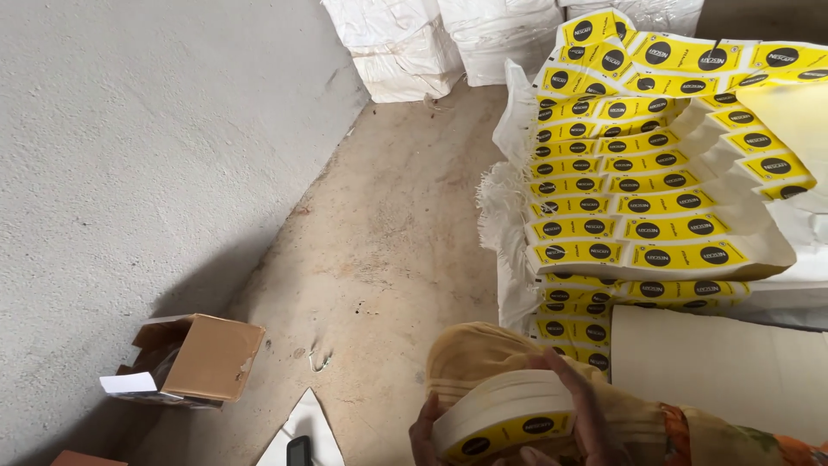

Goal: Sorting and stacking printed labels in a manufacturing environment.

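**Hands gripping a stack of yellow labels**

Both hands close around a curved stack of labels [504, 420] at the bottom edge of the view: the left hand [424, 436] under its lower end, the right hand [582, 410] with fingers over its top. Just beyond lies a large fanned pile of like labels [634, 203] on white sacks [509, 129]. On the floor [379, 250] to the left, by the wall [129, 147], sits an open carton [194, 358].

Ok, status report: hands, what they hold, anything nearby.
Left hand and right hand grip a stack of yellow-printed paper blanks. More fanned blanks ahead. Cardboard box on floor, left.
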